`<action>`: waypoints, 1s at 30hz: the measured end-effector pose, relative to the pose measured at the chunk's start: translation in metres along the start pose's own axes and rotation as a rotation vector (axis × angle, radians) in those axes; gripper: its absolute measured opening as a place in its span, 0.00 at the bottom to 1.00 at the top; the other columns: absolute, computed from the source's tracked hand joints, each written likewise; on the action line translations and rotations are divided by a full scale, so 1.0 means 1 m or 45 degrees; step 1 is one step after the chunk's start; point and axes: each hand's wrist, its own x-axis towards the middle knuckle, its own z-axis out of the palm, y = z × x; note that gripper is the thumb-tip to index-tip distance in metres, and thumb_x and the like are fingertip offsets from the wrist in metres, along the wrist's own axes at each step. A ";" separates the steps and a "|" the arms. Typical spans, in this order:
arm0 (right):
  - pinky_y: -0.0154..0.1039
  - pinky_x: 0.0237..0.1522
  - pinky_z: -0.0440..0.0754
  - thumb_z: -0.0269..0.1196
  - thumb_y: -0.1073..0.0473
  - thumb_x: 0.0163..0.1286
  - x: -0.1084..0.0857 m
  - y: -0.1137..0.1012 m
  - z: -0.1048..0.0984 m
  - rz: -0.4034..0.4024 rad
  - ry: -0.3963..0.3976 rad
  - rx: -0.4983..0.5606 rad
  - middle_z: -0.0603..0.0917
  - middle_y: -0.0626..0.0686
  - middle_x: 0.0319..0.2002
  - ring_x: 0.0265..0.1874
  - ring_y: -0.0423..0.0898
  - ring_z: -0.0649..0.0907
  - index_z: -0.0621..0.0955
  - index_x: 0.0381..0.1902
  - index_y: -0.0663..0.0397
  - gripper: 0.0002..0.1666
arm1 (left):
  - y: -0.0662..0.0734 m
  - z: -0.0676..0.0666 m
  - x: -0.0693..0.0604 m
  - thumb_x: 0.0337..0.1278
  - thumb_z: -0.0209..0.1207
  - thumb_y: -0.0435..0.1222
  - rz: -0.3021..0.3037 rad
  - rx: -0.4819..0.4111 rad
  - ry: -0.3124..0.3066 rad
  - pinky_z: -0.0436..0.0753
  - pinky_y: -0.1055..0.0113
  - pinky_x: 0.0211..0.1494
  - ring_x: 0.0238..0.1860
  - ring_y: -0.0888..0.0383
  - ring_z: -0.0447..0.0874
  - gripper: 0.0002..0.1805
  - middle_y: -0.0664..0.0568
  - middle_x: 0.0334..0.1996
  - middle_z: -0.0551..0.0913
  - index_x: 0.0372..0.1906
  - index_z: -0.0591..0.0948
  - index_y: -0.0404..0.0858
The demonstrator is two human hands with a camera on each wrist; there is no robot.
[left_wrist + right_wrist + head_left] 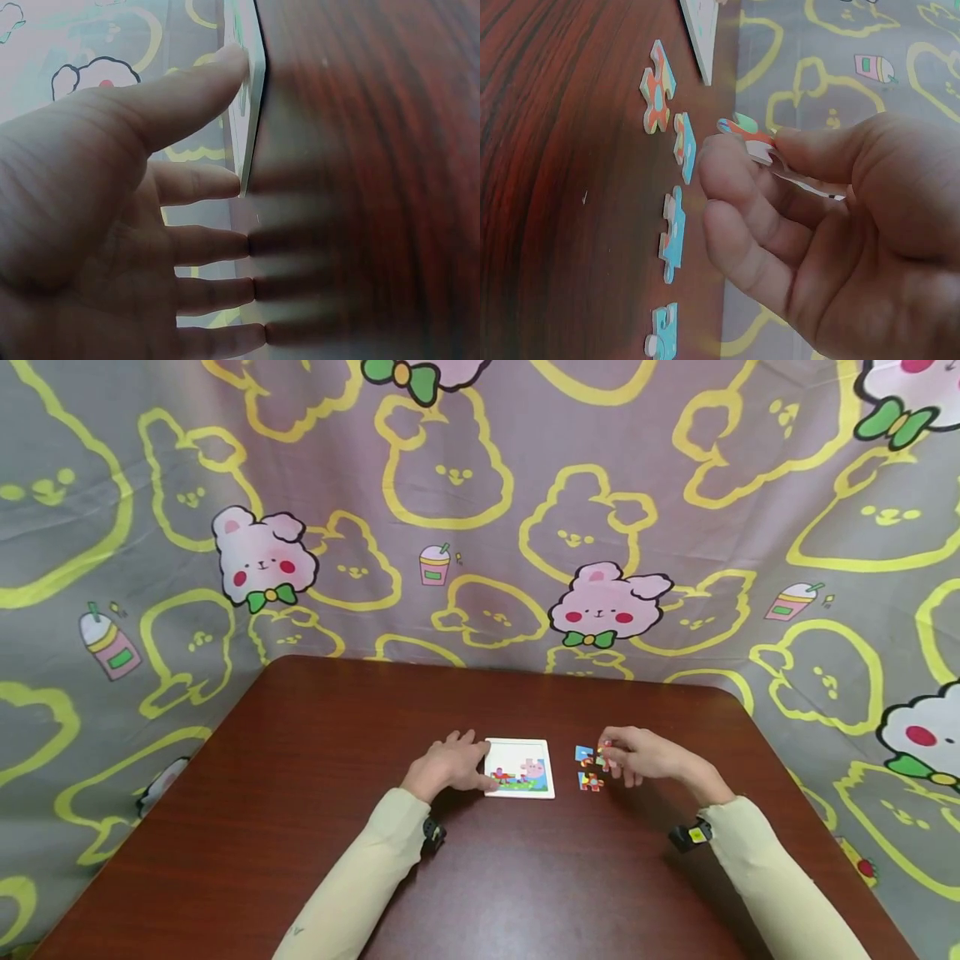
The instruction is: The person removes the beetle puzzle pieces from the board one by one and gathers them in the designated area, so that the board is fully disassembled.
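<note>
A white square puzzle tray (517,746) lies on the table with joined pieces along its lower part, a pink pig's head among them. The left hand (448,766) rests at its left edge; in the left wrist view the thumb of that hand (112,187) lies on the rim and the other fingers are spread straight. Right of the tray, the right hand (637,755) pinches a puzzle piece (756,142) between thumb and fingers, above the table. Loose pieces lie under and beside it, among them a red and yellow one (590,782) and a blue one (673,234).
The dark red-brown table (337,718) reaches to a grey curtain (517,552) printed with yellow outlines and pink rabbit heads. Both forearms, in pale sleeves, come in from the front edge, each with a black wrist device (690,836).
</note>
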 end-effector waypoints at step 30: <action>0.39 0.16 0.80 0.61 0.59 0.71 -0.003 0.032 -0.003 0.212 -0.178 0.121 0.82 0.57 0.20 0.10 0.44 0.78 0.71 0.42 0.62 0.12 | 0.001 -0.002 0.004 0.56 0.62 0.60 0.009 0.023 -0.010 0.58 0.41 0.75 0.78 0.38 0.49 0.46 0.41 0.77 0.54 0.76 0.62 0.45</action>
